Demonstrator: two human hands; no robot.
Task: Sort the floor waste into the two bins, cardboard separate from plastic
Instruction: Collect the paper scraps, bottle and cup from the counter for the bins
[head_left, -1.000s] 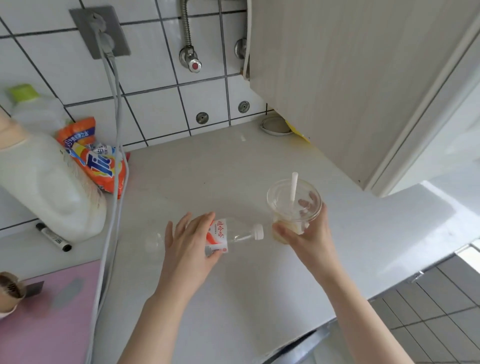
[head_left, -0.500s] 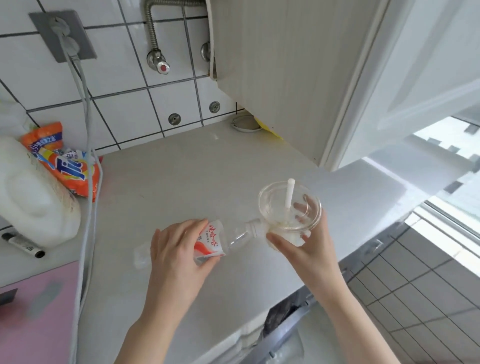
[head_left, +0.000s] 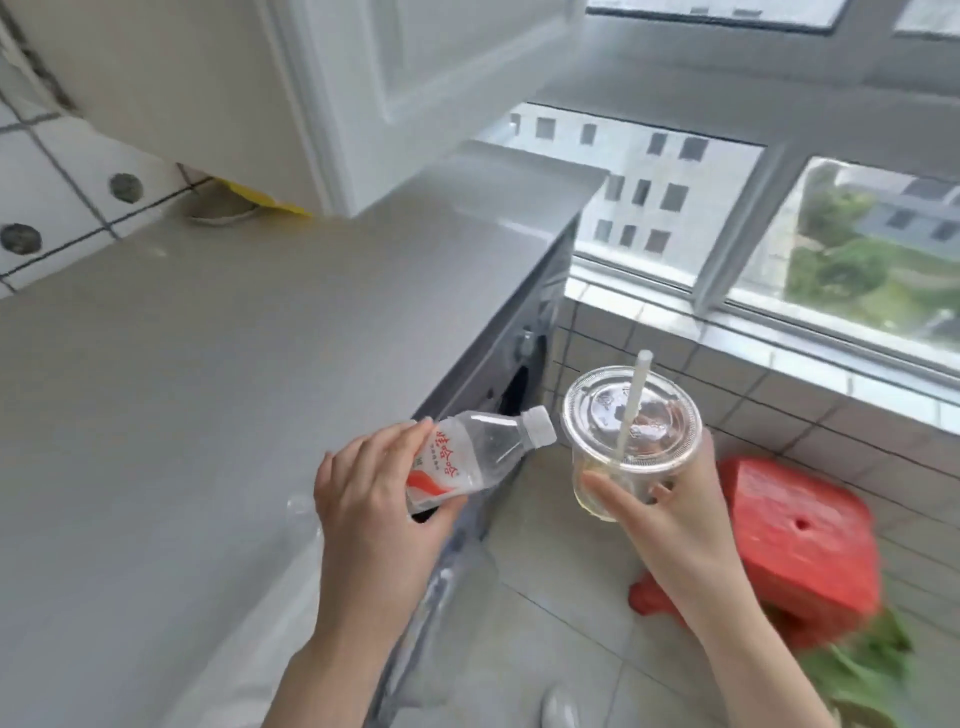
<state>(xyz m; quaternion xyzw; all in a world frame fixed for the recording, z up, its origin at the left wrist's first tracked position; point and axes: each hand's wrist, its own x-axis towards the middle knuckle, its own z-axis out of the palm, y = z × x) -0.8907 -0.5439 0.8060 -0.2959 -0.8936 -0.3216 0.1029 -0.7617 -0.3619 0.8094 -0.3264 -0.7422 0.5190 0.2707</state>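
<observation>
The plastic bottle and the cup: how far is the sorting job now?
Done: nothing can be confirmed, since no bin shows in the head view. In hand: the left hand holds the plastic bottle and the right hand holds the clear cup with its straw, both lifted off the counter. Left: dropping both into the plastic bin. A red bag lies on the floor.

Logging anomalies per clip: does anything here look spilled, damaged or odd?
No spill or damage shows. The left hand holds the plastic bottle tilted but capped; the right hand holds the lidded cup upright, pale liquid at its bottom.
</observation>
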